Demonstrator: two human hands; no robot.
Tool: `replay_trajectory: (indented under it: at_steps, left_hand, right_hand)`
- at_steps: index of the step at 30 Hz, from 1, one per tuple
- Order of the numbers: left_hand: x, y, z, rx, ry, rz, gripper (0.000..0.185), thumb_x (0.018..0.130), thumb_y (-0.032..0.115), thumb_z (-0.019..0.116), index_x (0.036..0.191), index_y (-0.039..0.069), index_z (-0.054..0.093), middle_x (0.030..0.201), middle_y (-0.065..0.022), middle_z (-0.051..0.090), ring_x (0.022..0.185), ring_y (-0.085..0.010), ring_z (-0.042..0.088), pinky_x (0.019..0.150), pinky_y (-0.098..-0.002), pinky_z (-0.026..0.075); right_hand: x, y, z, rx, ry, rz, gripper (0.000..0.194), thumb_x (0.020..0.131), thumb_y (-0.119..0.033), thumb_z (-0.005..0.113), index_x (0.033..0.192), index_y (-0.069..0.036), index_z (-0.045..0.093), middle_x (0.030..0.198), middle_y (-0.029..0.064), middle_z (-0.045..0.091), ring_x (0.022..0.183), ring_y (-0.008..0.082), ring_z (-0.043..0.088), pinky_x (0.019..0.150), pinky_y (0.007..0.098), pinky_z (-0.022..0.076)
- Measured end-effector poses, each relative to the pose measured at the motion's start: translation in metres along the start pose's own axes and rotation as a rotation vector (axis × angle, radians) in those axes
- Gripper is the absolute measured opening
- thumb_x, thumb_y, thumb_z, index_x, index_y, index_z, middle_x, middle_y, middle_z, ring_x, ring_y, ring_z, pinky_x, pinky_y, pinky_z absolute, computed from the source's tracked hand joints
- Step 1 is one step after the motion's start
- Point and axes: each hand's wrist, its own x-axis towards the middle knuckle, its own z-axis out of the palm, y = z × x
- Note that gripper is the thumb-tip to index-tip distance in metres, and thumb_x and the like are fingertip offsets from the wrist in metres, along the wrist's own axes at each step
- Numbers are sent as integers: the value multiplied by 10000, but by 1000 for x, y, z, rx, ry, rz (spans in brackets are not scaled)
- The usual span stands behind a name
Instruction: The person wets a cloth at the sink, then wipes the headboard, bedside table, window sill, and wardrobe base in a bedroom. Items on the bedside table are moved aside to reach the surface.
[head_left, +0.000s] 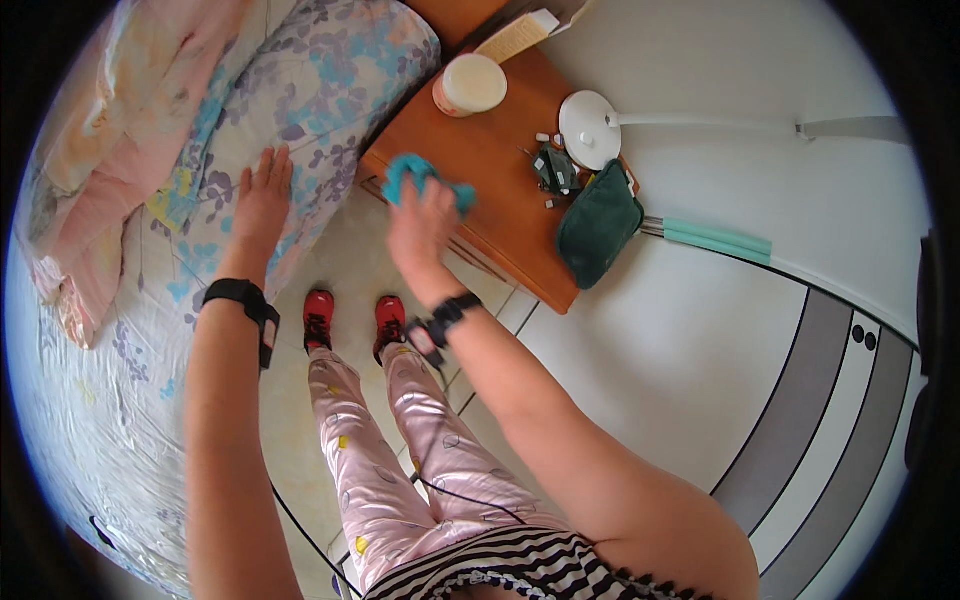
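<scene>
My right hand (422, 225) grips a teal cloth (457, 196) at the near left corner of a brown wooden bedside cabinet (499, 180). The hand is blurred, and part of the cloth is covered by the fingers. My left hand (264, 195) rests with its fingers extended on the floral bed sheet (322, 97), holding nothing. On the cabinet top stands a tub with a white lid (475, 82). A dark green fabric pouch (600, 225) lies near the cabinet's right edge, beside a cluster of small dark items (555, 169).
A white lamp with a round base (590, 131) stands by the wall, and an open carton (521, 36) sits behind the tub. Pink bedding (142, 172) is heaped on the bed. A white cabinet with grey stripes (780, 375) stands at right. Black cables (307, 536) hang near my legs.
</scene>
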Motion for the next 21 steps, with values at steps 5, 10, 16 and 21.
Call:
replay_trajectory:
  at_steps: [5, 10, 16, 21]
  left_hand:
    - [0, -3, -9, 13, -37, -4, 730, 835, 0, 556, 1475, 60, 210, 1570, -48, 60, 1431, -231, 143, 1106, -386, 286]
    - [-3, -7, -16, 11, -104, 14, 714, 837, -21, 535, 1472, 70, 222, 1569, -42, 60, 1427, -211, 161, 1104, -367, 300]
    - [-33, -9, -4, -149, 311, -1, 713, 786, -31, 573, 1434, 85, 299, 1545, -76, 152, 1411, -276, 198, 1106, -373, 299]
    - [-102, -8, -2, -512, 492, 27, 787, 665, -67, 672, 1379, 87, 377, 1437, -115, 356, 1292, -334, 370, 1035, -391, 370]
  right_hand:
    - [30, -22, 17, -122, 183, -107, 192, 808, -89, 566, 1000, -93, 552, 1038, 129, 482, 987, 312, 463, 748, 450, 408]
    - [-17, 54, 14, -209, 138, -120, 116, 783, -124, 557, 899, -115, 549, 928, 85, 510, 911, 287, 495, 701, 428, 429]
    - [-120, 189, -23, -484, 32, -3, 180, 744, -114, 601, 913, -110, 539, 971, 98, 508, 900, 298, 497, 701, 431, 444]
    - [-180, 267, -52, -589, -81, 154, 272, 763, -118, 629, 1004, -76, 510, 993, 135, 512, 934, 338, 521, 757, 456, 478]
